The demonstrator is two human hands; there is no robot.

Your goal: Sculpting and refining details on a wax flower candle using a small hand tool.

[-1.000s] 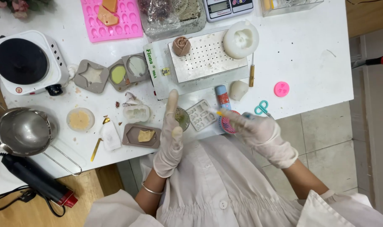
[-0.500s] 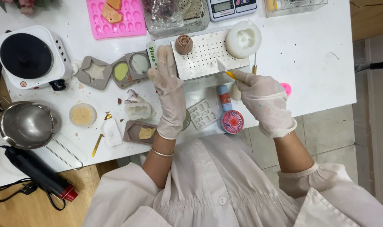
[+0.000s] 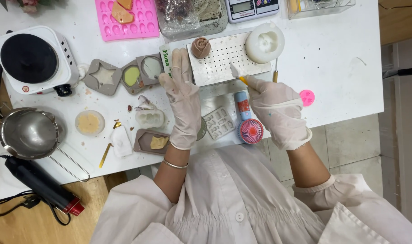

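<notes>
Both gloved hands have climbed from the lower edge of the bench toward the upper middle of the frame since a second ago. A narrow green-and-white label [image 3: 166, 58] lies just left of the white perforated board [image 3: 226, 58], partly under the left hand [image 3: 184, 97]. On the board's upper left corner sits a brown rose [image 3: 200, 47], and at its upper right a round white mould [image 3: 265, 42]. Below the board lie a blue tube with a red label [image 3: 242, 105] and a round pink fan [image 3: 251, 131]. At upper left are a pink mould tray [image 3: 127, 19] and a white hot plate [image 3: 33, 58]; grey moulds [image 3: 124, 76] sit between them and the left hand, and a steel pot [image 3: 29, 133] is at the left edge. The left hand is flat with fingers stretched out, resting on the board's left edge, grasping nothing. The right hand [image 3: 278, 110] is clenched around a yellow-handled knife [image 3: 239, 75], whose white blade tip touches the board's lower edge.
</notes>
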